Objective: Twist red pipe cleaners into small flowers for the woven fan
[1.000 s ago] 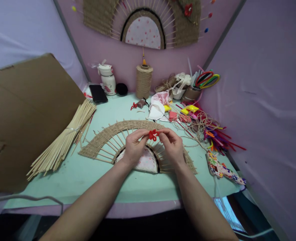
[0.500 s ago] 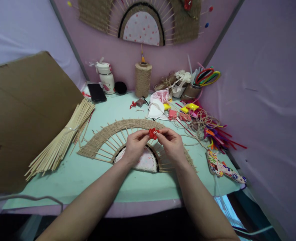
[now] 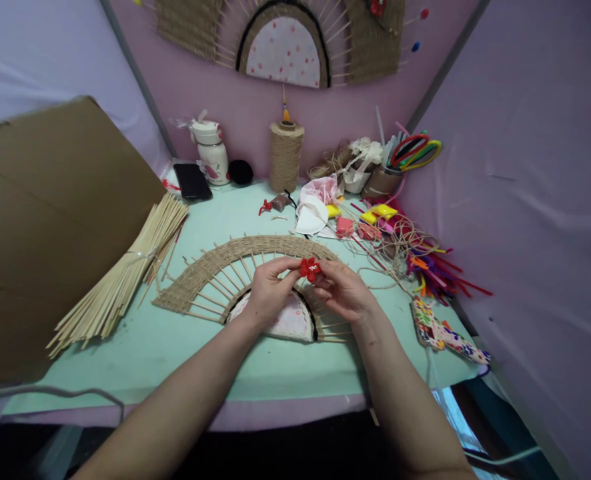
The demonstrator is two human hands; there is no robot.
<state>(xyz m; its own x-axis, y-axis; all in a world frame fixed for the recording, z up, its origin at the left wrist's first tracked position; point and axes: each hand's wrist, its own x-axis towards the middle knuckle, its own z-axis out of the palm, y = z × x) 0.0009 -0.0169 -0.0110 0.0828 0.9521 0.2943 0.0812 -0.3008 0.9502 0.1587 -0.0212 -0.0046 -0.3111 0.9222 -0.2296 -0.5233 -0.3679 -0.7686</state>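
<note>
A small red flower with a pale centre is held above the woven fan. My left hand pinches its left edge between thumb and fingers. On the flower's right side, my right hand grips the edge with thumb and forefinger, the other fingers curled below. Under both hands the fan lies on the table, with a woven twine band, thin ribs and a white spotted half-circle edged in black. My right hand and forearm hide part of its right side.
A stick bundle and cardboard stand left. Behind are a phone, bottle and twine spool. Coloured pipe cleaners, a scissors cup and a patterned cloth-covered tool are right.
My right hand has turned and shifted slightly right, its thumb moving off the flower's front. The flower has tilted and shows more of its face. My left hand keeps its pinch.
</note>
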